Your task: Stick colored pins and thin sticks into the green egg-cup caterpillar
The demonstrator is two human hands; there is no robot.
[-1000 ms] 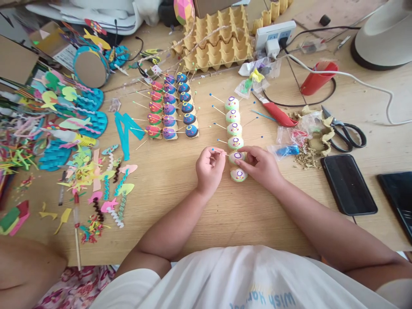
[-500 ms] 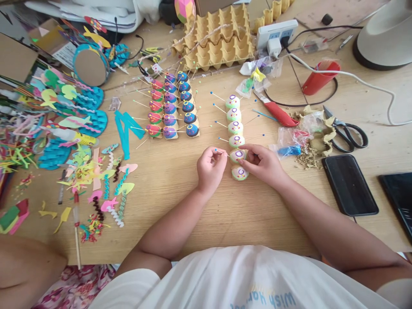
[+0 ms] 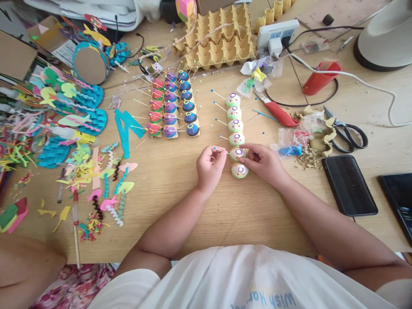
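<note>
A row of white domes with green rims and purple rings (image 3: pixel 236 125) runs away from me, with blue-tipped sticks standing out from its sides. My left hand (image 3: pixel 210 168) pinches a thin blue-tipped stick (image 3: pixel 220 149), whose far end points at the left side of the second-nearest dome (image 3: pixel 237 154). Whether its tip is in the dome is too small to tell. My right hand (image 3: pixel 261 161) grips that dome from the right, thumb and forefinger against it. The nearest dome (image 3: pixel 240 171) sits just below my fingers.
Red, purple and blue dome rows (image 3: pixel 170 107) stand to the left. Paper cutouts (image 3: pixel 109 184) cover the left side. Egg trays (image 3: pixel 219 43) lie at the back. A red knife (image 3: pixel 280 112), scissors (image 3: pixel 344 131) and a phone (image 3: pixel 349 184) are on the right. Another person's bare limb (image 3: pixel 27 268) shows lower left.
Both hands keep their grips. The left hand and its stick have shifted very slightly left, and the dome row appears a little farther up in view.
</note>
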